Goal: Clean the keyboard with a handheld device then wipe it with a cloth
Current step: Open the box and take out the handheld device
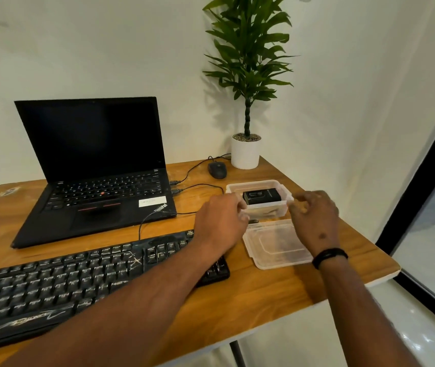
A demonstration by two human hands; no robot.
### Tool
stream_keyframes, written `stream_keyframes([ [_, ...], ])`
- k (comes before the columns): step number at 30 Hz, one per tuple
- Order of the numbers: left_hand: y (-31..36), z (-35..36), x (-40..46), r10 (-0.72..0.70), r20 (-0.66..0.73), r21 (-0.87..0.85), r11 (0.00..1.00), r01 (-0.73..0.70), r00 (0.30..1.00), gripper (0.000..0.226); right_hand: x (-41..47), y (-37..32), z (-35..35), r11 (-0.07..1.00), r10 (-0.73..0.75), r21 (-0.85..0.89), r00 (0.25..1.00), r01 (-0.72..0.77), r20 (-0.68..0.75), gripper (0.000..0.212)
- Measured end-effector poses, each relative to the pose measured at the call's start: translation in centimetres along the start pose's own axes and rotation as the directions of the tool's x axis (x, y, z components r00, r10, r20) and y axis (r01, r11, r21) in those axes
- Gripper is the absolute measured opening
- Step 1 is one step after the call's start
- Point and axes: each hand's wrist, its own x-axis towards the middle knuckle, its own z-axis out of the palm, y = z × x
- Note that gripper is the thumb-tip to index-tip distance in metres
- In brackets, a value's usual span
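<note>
While both reach past keyboard (pixel 84 276):
left hand (pixel 220 221): gripping container (pixel 260 184) left rim
right hand (pixel 314 218): gripping right rim
device (pixel 262 196): inside container
lid (pixel 277 245): on desk (pixel 264 292), right of keyboard

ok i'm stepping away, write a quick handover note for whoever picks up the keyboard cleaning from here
Left hand: at the left side of the clear plastic container; grip not clearly visible.
Right hand: at its right side, likewise.
The small black handheld device lies inside the open container; the clear lid lies on the wooden desk in front of it.
The black desktop keyboard lies under the left forearm, untouched.
No cloth clearly visible.
Done: container opened.
Left: take out the device, clean the keyboard, wipe it.
</note>
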Motion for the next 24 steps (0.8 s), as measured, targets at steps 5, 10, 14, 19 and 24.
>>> stream_keyframes([
  [5, -1.5, 0.9, 3.5, -0.092, 0.043, 0.015, 0.996, 0.092, 0.995, 0.022, 5.1, -3.0, 2.4, 0.987, -0.152, -0.012, 0.957, 0.160, 0.246, 0.028],
  [10, -1.9, 1.6, 4.6, -0.132, 0.074, 0.012, 0.991, 0.132, 0.988, 0.014, 8.2, -4.4, 4.2, 0.983, -0.098, -0.085, 0.849, 0.165, 0.519, 0.037],
  [14, -2.2, 1.8, 4.7, -0.095, 0.078, 0.027, 0.995, 0.093, 0.992, 0.015, 10.2, -3.8, 5.7, 0.960, -0.103, -0.163, 0.826, 0.229, 0.554, 0.032],
  [19, -2.2, 1.3, 4.6, -0.056, 0.093, 0.046, 0.998, 0.052, 0.994, 0.019, 10.7, -3.9, 6.7, 0.923, -0.122, -0.231, 0.802, 0.309, 0.585, 0.030],
  [24, -2.0, 0.7, 4.4, -0.066, 0.143, 0.033, 0.998, 0.062, 0.988, 0.021, 10.7, -3.9, 6.4, 0.907, -0.163, -0.218, 0.778, 0.360, 0.607, 0.031],
])
